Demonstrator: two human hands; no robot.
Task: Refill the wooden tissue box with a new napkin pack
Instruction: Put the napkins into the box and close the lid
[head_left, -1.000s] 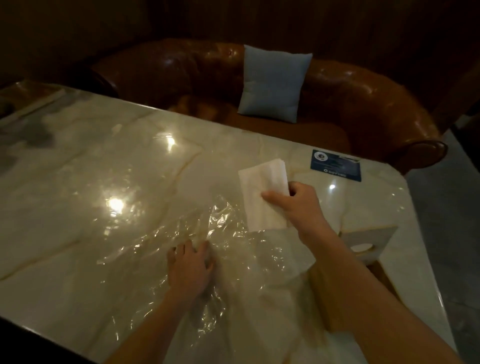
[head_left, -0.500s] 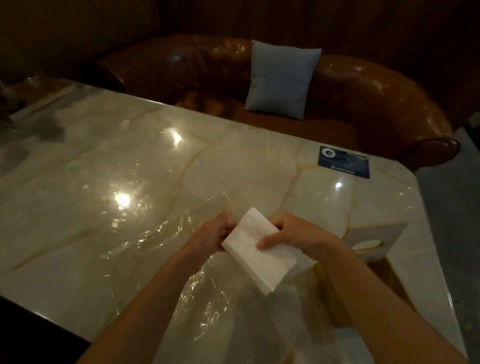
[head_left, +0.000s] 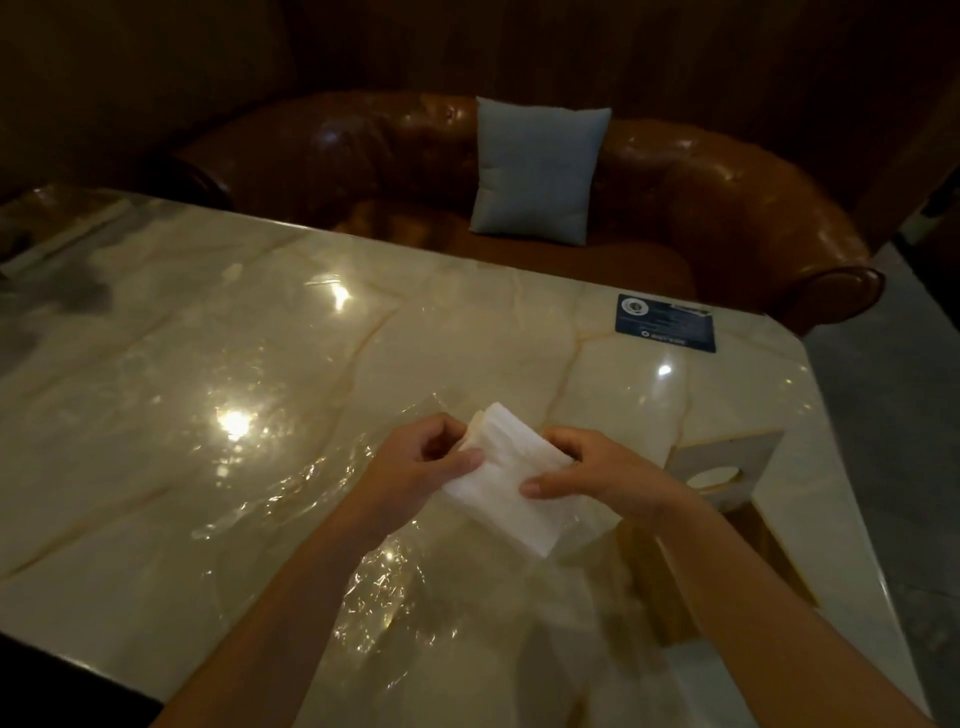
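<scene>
A white stack of napkins (head_left: 506, 486) is held above the marble table (head_left: 208, 395), tilted with its far end up. My left hand (head_left: 421, 465) grips its left far corner and my right hand (head_left: 602, 475) pinches its right edge. Crumpled clear plastic wrap (head_left: 384, 577) lies on the table beneath my hands. The wooden tissue box (head_left: 727, 462) stands to the right, its pale face with a round hole turned toward me; my right forearm hides its lower part.
A dark blue card (head_left: 666, 323) lies near the table's far right corner. Behind the table stands a brown leather sofa (head_left: 727, 208) with a grey cushion (head_left: 537, 171). The table's right edge drops to a grey floor (head_left: 893, 441).
My left hand left the plastic wrap and came up to take the napkin stack. My right hand brought the stack nearer and lower; both hands now hold it.
</scene>
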